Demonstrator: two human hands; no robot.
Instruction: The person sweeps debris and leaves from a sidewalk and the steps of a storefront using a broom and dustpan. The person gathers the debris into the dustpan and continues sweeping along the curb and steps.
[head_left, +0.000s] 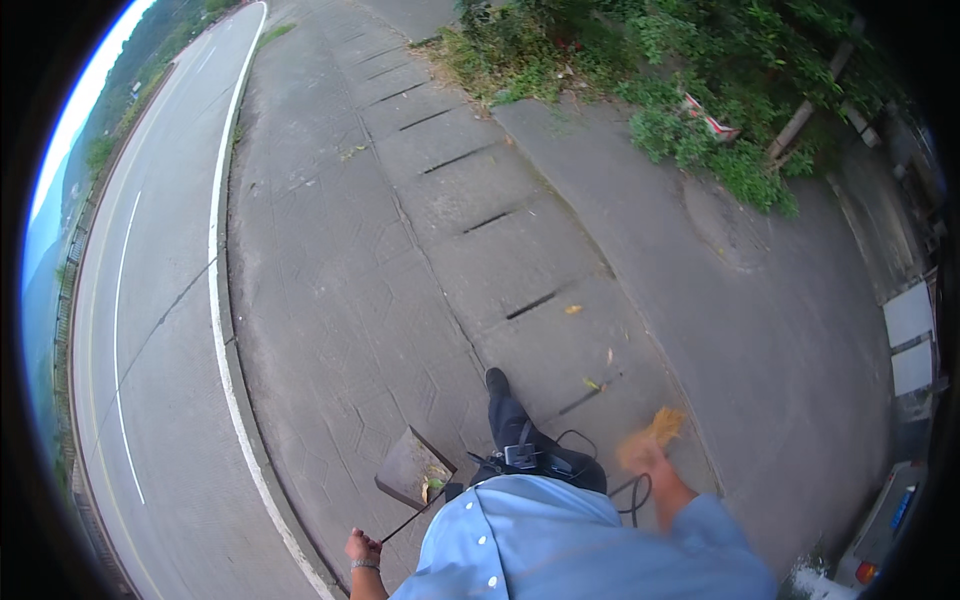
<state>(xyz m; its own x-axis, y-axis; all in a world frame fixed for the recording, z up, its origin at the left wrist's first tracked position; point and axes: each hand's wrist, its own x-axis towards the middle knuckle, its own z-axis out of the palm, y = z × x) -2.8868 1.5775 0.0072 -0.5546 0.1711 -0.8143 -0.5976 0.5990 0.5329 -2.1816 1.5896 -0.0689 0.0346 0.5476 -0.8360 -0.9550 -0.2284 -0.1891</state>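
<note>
My left hand (363, 546) is closed around the thin dark handle (405, 523) of a metal dustpan (412, 465), which hangs just above or on the paving; I cannot tell which. A few yellow and green leaves (433, 481) lie in the pan. On my other side, my right hand (643, 452) is blurred by motion, beside a yellow bristly bundle that looks like a broom head (666, 426); the grip itself is not clear. A dark cable loops near my right wrist. Fallen leaves (592, 385) lie on the slabs ahead of my foot.
Slotted concrete slabs (525, 255) run ahead along the pavement. To the left, a white-edged kerb (219, 300) borders the road (165, 315). Green shrubs (697, 142) and a leaning post (810, 101) stand at upper right. Part of a vehicle (885, 525) shows at lower right.
</note>
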